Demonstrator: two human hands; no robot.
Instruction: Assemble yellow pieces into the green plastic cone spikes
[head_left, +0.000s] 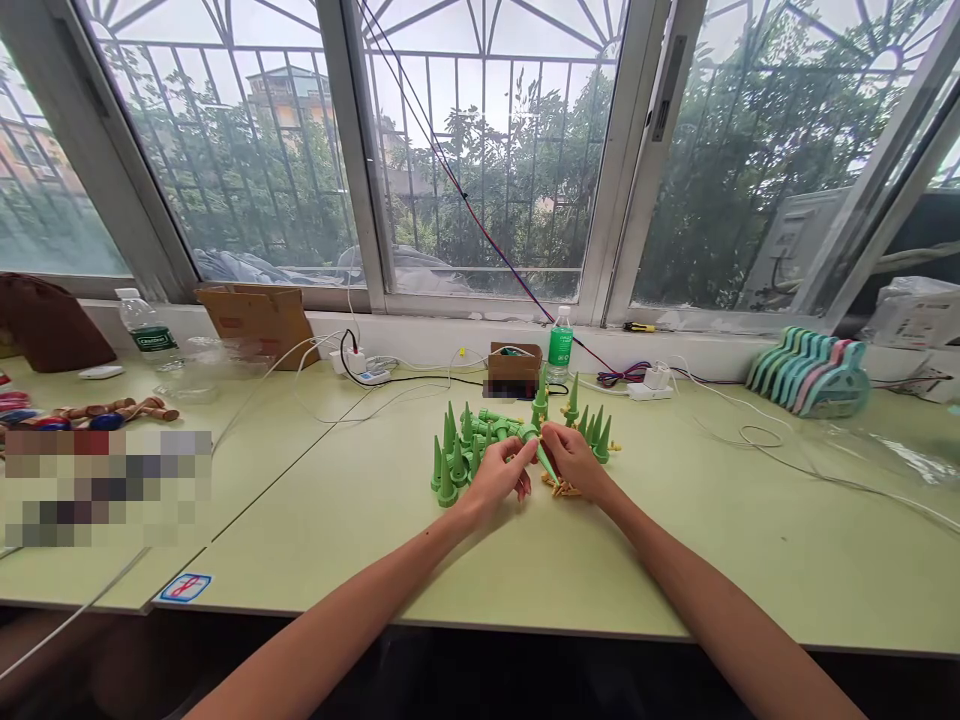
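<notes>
My left hand (498,472) is closed around a green plant-watering spike (547,464), its wide head up and its tip slanting down to the right. Against the upper side of that spike, the fingers of my right hand (574,462) are pinched together; whatever they grip is hidden. Under my right hand lies a small pile of yellow-orange plastic pieces (559,488). To the left, several green spikes (447,484) stand points up, and others lie on their sides behind my left hand. More upright spikes (600,440), some with yellow pieces fitted, stand beyond my right hand.
A small cardboard box (514,372) and a green-labelled bottle (559,345) stand behind the spikes. White cables (405,402) cross the pale green table (750,560). Teal and pink hangers (814,372) sit at right; a bigger carton (259,325) and wooden toys (112,412) are at left.
</notes>
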